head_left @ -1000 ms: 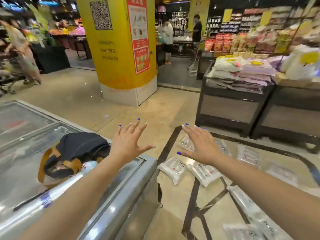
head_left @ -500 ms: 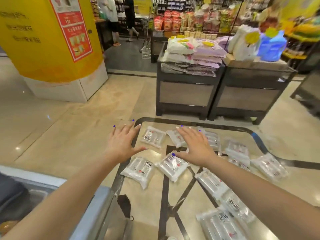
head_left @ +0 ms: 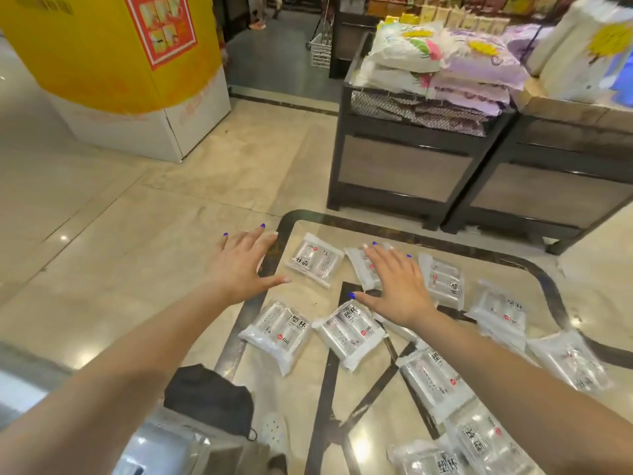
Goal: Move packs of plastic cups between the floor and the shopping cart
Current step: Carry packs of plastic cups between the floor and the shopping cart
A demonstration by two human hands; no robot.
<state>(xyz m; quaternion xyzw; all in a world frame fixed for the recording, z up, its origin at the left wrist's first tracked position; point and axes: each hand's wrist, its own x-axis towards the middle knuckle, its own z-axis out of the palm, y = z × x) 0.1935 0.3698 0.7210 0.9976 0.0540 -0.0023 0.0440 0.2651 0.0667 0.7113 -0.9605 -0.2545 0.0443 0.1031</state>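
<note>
Packs of plastic cups [head_left: 317, 260] now lie scattered on the floor [head_left: 137, 255] below; left hand [head_left: 241, 265] and right hand [head_left: 394, 286] (both spread, empty) have swung over them, so picking up seems next.

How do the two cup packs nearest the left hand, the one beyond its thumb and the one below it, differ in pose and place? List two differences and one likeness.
1. The far pack has its label upside down to the camera; the near pack reads upright.
2. The far pack lies on pale tile; the near pack's corner overlaps the dark floor stripe.
Shared: both are clear packs lying flat, untouched by the left hand.
</note>
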